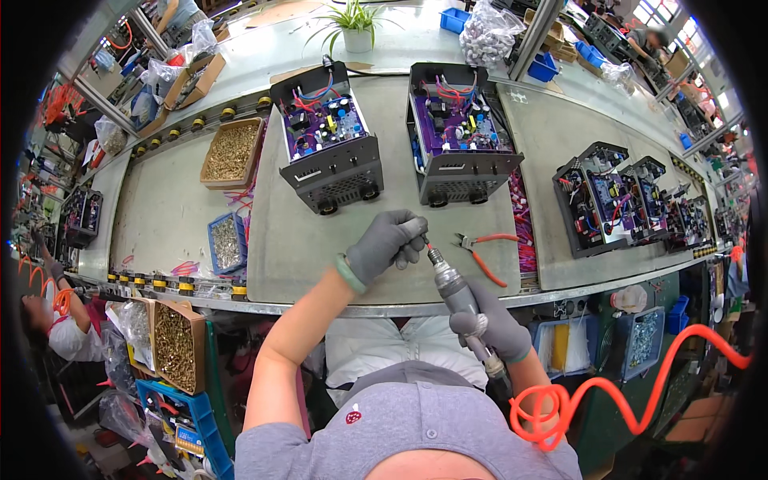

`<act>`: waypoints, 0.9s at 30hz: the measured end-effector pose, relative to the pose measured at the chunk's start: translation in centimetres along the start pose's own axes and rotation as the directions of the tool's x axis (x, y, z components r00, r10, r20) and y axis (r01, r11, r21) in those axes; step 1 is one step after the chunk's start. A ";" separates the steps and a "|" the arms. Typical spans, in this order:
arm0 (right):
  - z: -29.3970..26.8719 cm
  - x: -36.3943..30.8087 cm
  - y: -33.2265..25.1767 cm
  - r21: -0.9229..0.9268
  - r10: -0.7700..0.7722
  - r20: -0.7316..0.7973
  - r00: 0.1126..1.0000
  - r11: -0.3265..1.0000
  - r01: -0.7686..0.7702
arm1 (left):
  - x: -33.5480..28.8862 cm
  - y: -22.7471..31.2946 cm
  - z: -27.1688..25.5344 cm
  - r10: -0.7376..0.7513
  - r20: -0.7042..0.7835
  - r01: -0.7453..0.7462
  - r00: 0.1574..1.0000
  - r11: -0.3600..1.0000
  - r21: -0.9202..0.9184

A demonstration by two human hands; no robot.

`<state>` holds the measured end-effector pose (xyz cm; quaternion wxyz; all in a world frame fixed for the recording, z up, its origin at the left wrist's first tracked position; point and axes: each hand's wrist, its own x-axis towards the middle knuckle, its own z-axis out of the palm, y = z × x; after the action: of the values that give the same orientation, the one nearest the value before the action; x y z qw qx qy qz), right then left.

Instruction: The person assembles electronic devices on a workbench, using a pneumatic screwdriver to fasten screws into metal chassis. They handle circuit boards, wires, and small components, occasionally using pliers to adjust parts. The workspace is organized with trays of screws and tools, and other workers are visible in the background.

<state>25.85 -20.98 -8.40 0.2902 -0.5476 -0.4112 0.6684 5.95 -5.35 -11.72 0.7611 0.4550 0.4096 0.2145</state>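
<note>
My right hand (500,324), in a grey glove, is wrapped round a pneumatic screwdriver (456,292) with a coiled orange air hose (608,388). The tool's bit points up and left, toward my left hand (386,246). That hand, gloved in grey too, is closed in a pinch at the bit's tip; whatever its fingers hold is too small to make out. Just beyond my hands stand two black metal units with purple circuit boards, a left unit (330,136) and a right unit (462,132). Red-handled cutting pliers (488,254) lie on the mat, right of the screwdriver's tip.
Left of the mat are a tray of brass-coloured parts (232,152) and a blue bin of small silvery parts (227,242). More circuit-board units (612,200) stand at the right. A potted plant (358,36) and a bag of white parts (490,36) sit on the back shelf.
</note>
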 end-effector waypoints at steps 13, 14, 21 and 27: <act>0.8 3.8 -2.8 0.210 -0.147 -0.187 0.971 0.960 0.186 | 12.9 1.1 -0.1 0.337 -0.346 -0.395 0.876 0.912 -0.112; 1.0 3.8 -2.9 0.207 -0.151 -0.190 0.970 0.960 0.190 | 13.2 1.2 -0.1 0.318 -0.339 -0.388 0.885 0.907 -0.163; 1.4 4.2 -2.6 0.234 -0.165 -0.193 0.967 0.950 0.208 | 10.7 2.7 1.8 0.325 -0.288 -0.397 0.901 0.884 -0.245; 1.9 4.3 -2.9 0.283 -0.164 -0.199 0.966 0.934 0.217 | 11.2 1.9 1.3 0.349 -0.270 -0.420 0.897 0.863 -0.281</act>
<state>22.79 -16.42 -7.90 0.4686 -0.5096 -0.3287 0.6424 13.55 2.73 -14.55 0.7206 0.3675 0.3461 0.4753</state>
